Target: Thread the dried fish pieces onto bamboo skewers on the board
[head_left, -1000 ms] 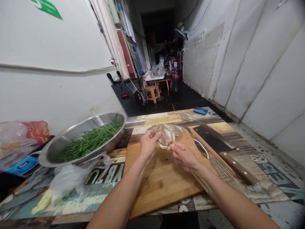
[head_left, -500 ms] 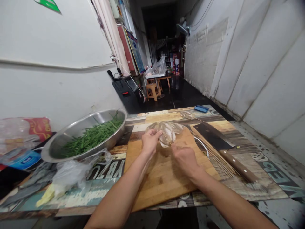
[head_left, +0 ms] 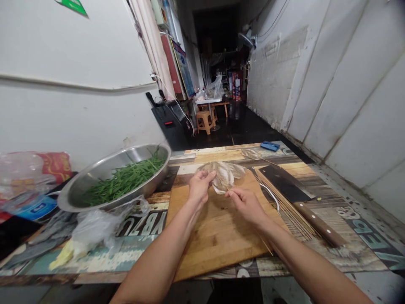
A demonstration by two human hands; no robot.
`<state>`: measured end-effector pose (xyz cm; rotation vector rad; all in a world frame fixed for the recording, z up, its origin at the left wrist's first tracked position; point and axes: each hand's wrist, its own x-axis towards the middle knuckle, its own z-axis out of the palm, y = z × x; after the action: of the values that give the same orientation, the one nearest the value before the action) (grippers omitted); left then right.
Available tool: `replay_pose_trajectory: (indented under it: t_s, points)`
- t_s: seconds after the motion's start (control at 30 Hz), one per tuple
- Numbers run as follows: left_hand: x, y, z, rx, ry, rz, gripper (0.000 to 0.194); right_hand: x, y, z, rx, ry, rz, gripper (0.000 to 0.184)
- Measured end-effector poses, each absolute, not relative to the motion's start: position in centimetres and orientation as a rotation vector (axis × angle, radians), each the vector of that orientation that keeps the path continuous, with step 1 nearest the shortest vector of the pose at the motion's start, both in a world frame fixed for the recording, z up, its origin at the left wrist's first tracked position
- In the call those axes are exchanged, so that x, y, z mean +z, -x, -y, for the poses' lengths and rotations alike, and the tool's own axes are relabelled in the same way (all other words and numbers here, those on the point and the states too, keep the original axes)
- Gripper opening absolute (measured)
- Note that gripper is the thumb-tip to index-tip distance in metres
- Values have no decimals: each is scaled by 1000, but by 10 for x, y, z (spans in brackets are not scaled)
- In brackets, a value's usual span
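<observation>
My left hand (head_left: 201, 184) is closed in a pinch on a flat, pale dried fish (head_left: 220, 188) above the far part of the wooden cutting board (head_left: 218, 236). At the lower edge of that fish, the fingers of my right hand (head_left: 245, 202) are pressed together around a thin bamboo skewer (head_left: 268, 245). Its tail end shows below my right wrist; whether its tip is inside the fish is hidden. More dried fish (head_left: 236, 169) lie just beyond, on the board's far edge.
Right of the board lie a bundle of bamboo skewers (head_left: 284, 207) and a cleaver (head_left: 286, 182). A skewered fish (head_left: 251, 154) and a blue box (head_left: 270, 145) sit farther back. At left are a steel basin (head_left: 158, 179) of green stalks and a plastic bag (head_left: 95, 230).
My right fingers have shifted slightly at the fish's lower edge, and the skewer's tail now shows beneath my wrist. My left hand keeps its pinch. The whole view has moved slightly.
</observation>
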<state>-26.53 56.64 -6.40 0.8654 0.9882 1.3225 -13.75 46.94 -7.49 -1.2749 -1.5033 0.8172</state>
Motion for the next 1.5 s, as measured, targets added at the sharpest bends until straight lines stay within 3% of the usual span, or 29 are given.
replay_pose_trajectory:
  t_s: [0.1, 0.2, 0.47, 0.83, 1.2, 1.5]
  points:
    - [-68, 266, -568, 1336, -869, -1026, 44, -73, 140, -464, 143, 1641, 1946, 21]
    - [-72, 267, -570, 1358, -840, -1055, 42, -71, 143, -460, -86, 1839, 2127, 22]
    - [-68, 277, -574, 1051, -672, -943, 30, -81, 136, -468, 176, 1559, 1908, 33]
    - [-62, 282, -576, 1193, -663, -1035, 14, -84, 141, -464, 47, 1510, 1936, 34]
    - [-57, 288, -568, 1145, -654, -940, 15, -91, 144, -463, -38, 1567, 1909, 33]
    - [-52, 290, -572, 1279, -574, -933, 8, -88, 144, -463, 191, 1497, 1945, 28]
